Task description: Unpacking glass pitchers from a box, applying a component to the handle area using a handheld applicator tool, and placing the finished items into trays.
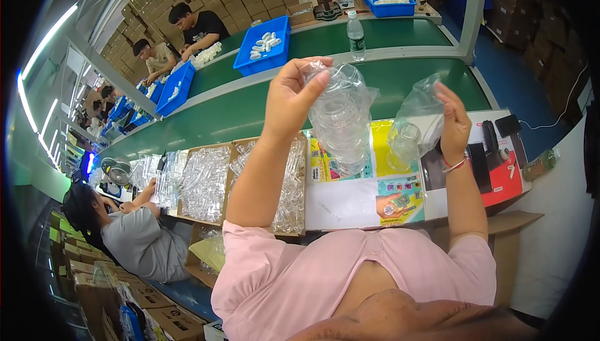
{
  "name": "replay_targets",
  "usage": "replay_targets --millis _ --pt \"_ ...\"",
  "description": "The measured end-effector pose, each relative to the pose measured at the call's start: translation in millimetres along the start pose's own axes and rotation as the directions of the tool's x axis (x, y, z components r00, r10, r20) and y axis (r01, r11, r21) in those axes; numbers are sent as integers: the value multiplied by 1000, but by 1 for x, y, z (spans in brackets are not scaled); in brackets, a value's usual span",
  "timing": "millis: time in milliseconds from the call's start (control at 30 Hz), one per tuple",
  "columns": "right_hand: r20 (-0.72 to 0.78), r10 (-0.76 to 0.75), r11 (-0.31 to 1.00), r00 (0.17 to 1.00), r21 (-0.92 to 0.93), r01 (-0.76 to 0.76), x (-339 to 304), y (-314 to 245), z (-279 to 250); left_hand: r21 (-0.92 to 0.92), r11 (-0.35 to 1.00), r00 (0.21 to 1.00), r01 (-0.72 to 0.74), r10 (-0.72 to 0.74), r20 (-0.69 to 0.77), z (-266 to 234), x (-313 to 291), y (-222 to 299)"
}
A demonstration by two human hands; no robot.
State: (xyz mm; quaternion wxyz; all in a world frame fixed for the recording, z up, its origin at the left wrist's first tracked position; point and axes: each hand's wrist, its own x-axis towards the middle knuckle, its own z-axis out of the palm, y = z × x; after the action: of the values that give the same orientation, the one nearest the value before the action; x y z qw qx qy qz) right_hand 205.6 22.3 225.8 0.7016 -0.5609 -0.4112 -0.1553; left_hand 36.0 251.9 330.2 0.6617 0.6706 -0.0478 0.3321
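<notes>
- Left hand (pixel 297 96) clamped on clear bag (pixel 372 96); ringed pieces (pixel 340 125) stacked inside.
- Right hand (pixel 455 122) at second bag (pixel 420 100); can't tell if gripping. Round piece (pixel 407 138) low in it.
- Both bags over printed sheets (pixel 400 201).
- Carton (pixel 305 185), left: clear parts (pixel 289 185).
- Blue tray (pixel 278 25), beyond: white parts (pixel 267 42).

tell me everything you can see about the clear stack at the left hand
The clear stack looks like thin, see-through plastic: round, ringed pieces, seemingly nested in a tall column, with film-like folds near the top. It is roughly upright. The left hand holds its upper left edge. Its lower end shows against the printed surface; whether it rests there is unclear.
</notes>
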Motion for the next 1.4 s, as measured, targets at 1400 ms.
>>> replay_targets --millis 1400 --pt "727 37 943 685 202 -266 72 -58 112 604 783 987 150 -84 -138 0 -57 -59"
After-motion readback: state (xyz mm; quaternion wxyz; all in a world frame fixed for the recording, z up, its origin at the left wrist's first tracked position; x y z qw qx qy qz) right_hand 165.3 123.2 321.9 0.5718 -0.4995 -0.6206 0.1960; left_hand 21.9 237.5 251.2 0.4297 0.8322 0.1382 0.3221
